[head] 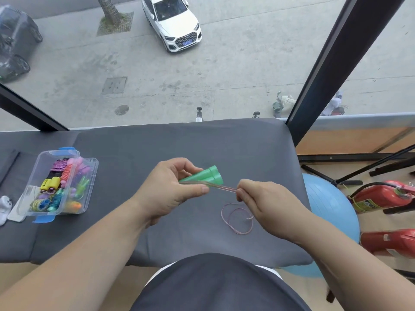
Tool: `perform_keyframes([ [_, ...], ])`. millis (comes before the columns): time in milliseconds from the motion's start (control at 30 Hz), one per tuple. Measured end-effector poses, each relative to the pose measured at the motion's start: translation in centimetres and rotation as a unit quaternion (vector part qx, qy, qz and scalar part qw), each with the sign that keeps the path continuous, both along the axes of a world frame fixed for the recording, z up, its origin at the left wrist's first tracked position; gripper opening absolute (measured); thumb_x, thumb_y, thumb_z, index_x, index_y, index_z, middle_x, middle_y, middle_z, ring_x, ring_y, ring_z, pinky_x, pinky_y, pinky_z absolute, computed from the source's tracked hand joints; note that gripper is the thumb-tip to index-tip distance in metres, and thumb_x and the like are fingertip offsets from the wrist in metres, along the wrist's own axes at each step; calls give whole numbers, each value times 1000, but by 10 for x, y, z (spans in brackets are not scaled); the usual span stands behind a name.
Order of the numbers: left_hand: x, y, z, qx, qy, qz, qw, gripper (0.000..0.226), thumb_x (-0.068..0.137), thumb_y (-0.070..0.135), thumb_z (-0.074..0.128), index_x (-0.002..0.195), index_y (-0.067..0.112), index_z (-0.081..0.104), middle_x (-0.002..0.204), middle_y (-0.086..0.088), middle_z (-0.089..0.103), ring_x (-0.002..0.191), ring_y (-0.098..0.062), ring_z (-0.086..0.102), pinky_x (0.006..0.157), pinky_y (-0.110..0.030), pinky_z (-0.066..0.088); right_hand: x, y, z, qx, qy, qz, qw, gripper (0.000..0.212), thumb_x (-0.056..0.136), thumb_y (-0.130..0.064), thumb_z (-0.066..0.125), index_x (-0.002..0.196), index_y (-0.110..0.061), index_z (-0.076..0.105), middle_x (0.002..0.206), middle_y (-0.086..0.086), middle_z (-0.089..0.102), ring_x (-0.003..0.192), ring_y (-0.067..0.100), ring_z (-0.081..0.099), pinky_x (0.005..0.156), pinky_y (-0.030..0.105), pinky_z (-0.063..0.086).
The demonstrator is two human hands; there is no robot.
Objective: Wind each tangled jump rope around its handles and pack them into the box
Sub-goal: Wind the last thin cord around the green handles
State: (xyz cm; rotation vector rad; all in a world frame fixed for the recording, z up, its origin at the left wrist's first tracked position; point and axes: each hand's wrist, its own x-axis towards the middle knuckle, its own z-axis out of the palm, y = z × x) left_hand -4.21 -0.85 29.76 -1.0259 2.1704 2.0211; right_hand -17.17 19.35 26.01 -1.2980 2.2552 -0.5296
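Over a grey padded table (pixel 157 149), my left hand (pixel 167 189) grips the two green handles (pixel 205 176), their ends jutting past my fingers. My right hand (pixel 265 203) pinches the clear rope (pixel 221 187) just beyond them; slack loops lie below that pinch. The box (pixel 57 182) sits far left of my grip.
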Motion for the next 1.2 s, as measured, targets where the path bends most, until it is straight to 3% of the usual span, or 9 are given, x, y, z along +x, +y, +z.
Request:
perform_keyframes([
  [67, -1, 5, 2, 36, -6, -29, 999, 31, 67, -1, 87, 91, 6, 68, 78, -11, 68, 54, -14, 51, 45, -19, 36, 0, 0, -5, -9, 0, 7, 1000, 25, 105, -41, 30, 90, -25, 44, 77, -2, 57, 74, 24, 52, 71, 42, 45],
  [233, 2, 12, 2, 68, -39, -109, 991, 27, 67, -3, 86, 84, 15, 73, 77, -11, 69, 49, -12, 48, 44, -19, 36, -9, -9, -7, -7, -19, 73, 997, 17, 105, -40, 35, 91, -30, 41, 85, -10, 50, 77, 14, 46, 70, 32, 39],
  [333, 8, 14, -2, 34, -67, -174, 982, 26, 64, 11, 88, 85, 18, 75, 91, -21, 73, 68, -17, 63, 63, -26, 52, -24, -21, -2, 32, -15, 132, 991, 20, 103, -43, 42, 101, -28, 55, 97, -12, 55, 85, 11, 50, 76, 29, 40],
  [433, 9, 12, -8, -57, -93, -200, 974, 28, 60, 25, 89, 84, 27, 75, 94, -16, 75, 77, -16, 66, 75, -36, 53, -30, -34, 9, 36, 22, 164, 986, 20, 101, -42, 50, 101, -27, 63, 96, -12, 57, 83, 11, 50, 76, 31, 43],
  [633, 2, 9, -14, -108, -92, -88, 986, 24, 67, 11, 92, 82, 21, 75, 80, -3, 76, 68, -13, 68, 69, -34, 54, -4, -42, 11, -22, 104, 83, 991, 26, 101, -33, 42, 101, -23, 67, 95, -2, 64, 83, 25, 59, 74, 40, 51],
  [767, -5, 20, -16, -11, -53, 45, 998, 23, 72, 2, 88, 87, 9, 74, 69, -6, 68, 47, -11, 48, 47, -21, 37, 12, -29, 1, -165, 76, -31, 983, 32, 98, -26, 46, 115, -21, 72, 90, -1, 70, 75, 26, 65, 63, 36, 51],
  [933, -13, 19, -14, 81, -9, 158, 984, 19, 80, 0, 80, 94, 0, 66, 63, -10, 59, 43, -13, 40, 46, -27, 28, 21, -12, -10, -285, 37, -117, 951, 22, 91, -16, 60, 107, -16, 76, 61, -5, 53, 57, 12, 47, 53, 29, 44],
  [1100, -13, 8, -3, 141, 21, 161, 977, 30, 83, -6, 73, 89, 9, 48, 67, -15, 51, 35, -11, 34, 45, -26, 24, 15, 1, -26, -272, -16, -152, 950, 17, 90, -19, 65, 100, -17, 79, 68, -14, 66, 66, 6, 63, 62, 24, 50],
  [1200, -10, 15, -1, 194, 38, 122, 973, 38, 71, -6, 79, 77, 13, 47, 66, -15, 51, 35, -12, 37, 41, -23, 24, 13, 0, -29, -247, -17, -138, 959, 15, 92, -21, 63, 97, -20, 77, 70, -20, 63, 69, 2, 60, 64, 14, 46],
])
